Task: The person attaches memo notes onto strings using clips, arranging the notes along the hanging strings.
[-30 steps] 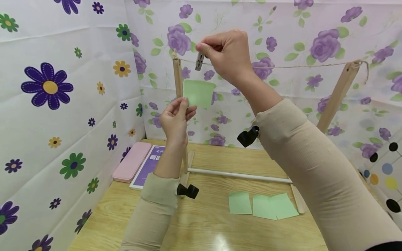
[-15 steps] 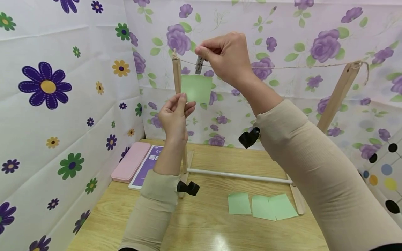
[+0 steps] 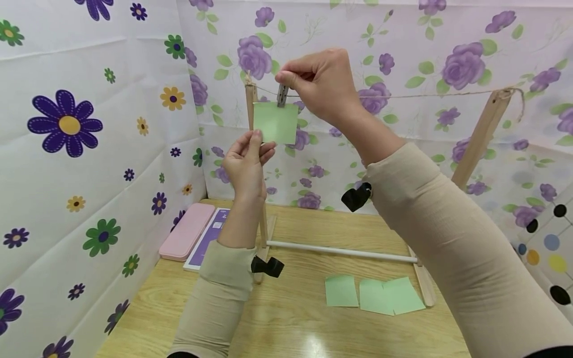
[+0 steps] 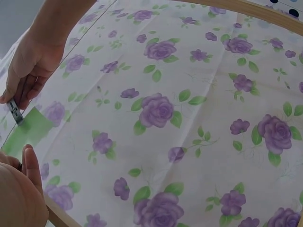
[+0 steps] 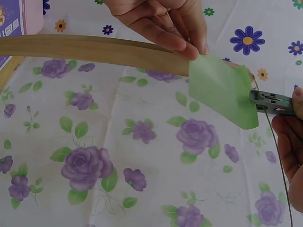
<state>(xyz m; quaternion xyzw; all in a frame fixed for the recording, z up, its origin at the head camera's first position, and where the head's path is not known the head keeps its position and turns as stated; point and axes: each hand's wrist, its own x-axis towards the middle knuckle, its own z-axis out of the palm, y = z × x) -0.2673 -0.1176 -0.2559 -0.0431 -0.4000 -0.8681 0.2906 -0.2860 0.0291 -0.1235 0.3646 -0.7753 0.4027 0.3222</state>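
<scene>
My left hand [image 3: 246, 161] pinches a green paper square [image 3: 275, 124] by its lower left corner, thumb in front. Above it my right hand [image 3: 324, 87] grips a grey clothespin [image 3: 282, 95] by its upper end. The clothespin's lower tip overlaps the paper's top edge, at the twine [image 3: 403, 96] strung between two wooden posts. In the right wrist view the clothespin [image 5: 272, 102] meets the edge of the paper [image 5: 220, 90], with the twine passing close by. Whether its jaws have closed over both paper and twine I cannot tell.
Several green paper squares [image 3: 341, 291] lie on the wooden table [image 3: 295, 323]. A white rod [image 3: 340, 250] joins the bases of the left post [image 3: 250, 107] and right post [image 3: 481, 136]. A pink case [image 3: 188, 231] and a purple book [image 3: 208, 238] lie at the left.
My left hand has raised the paper and shifted it slightly left, up to the clothespin. My right hand has lowered the clothespin a little, so its tip now overlaps the paper's top edge.
</scene>
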